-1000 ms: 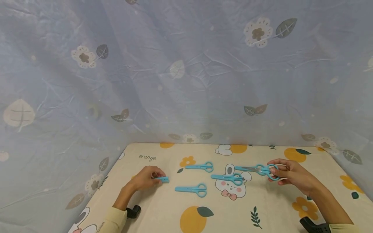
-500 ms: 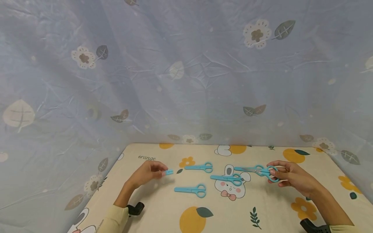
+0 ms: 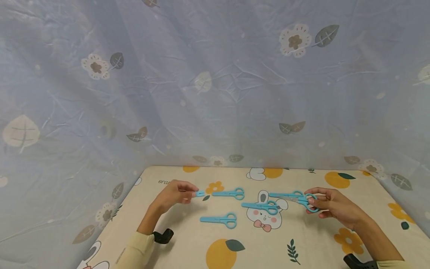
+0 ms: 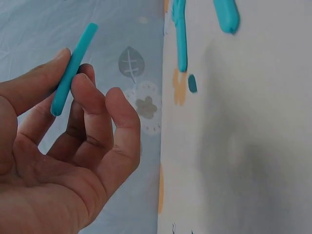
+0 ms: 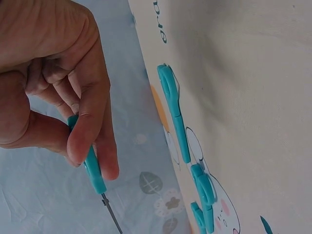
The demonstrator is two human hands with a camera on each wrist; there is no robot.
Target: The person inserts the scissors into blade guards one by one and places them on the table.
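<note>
In the head view my left hand [image 3: 175, 195] is raised over the left of the table, pinching a blue blade cover [image 3: 199, 193]. The left wrist view shows that slim cover [image 4: 73, 70] between thumb and fingers. On the right, my right hand [image 3: 332, 205] grips the blue handles of a pair of scissors [image 3: 311, 203], its bare metal blades pointing left. Its blade base also shows in the right wrist view, below the fingers. Just behind these scissors lies another pair of blue scissors [image 3: 282, 195], partly overlapped by them in the head view.
More blue scissors with covered blades lie between the hands: a back pair [image 3: 230, 193], a front pair [image 3: 220, 220] and a middle pair [image 3: 260, 206]. The patterned tablecloth [image 3: 265, 250] meets a grey-blue curtain [image 3: 235, 112] at the back.
My left hand has lifted the blade cover and moved it rightward and toward the back. The right hand stays nearly in place, its scissors tilting slightly. The scissors on the table have not moved.
</note>
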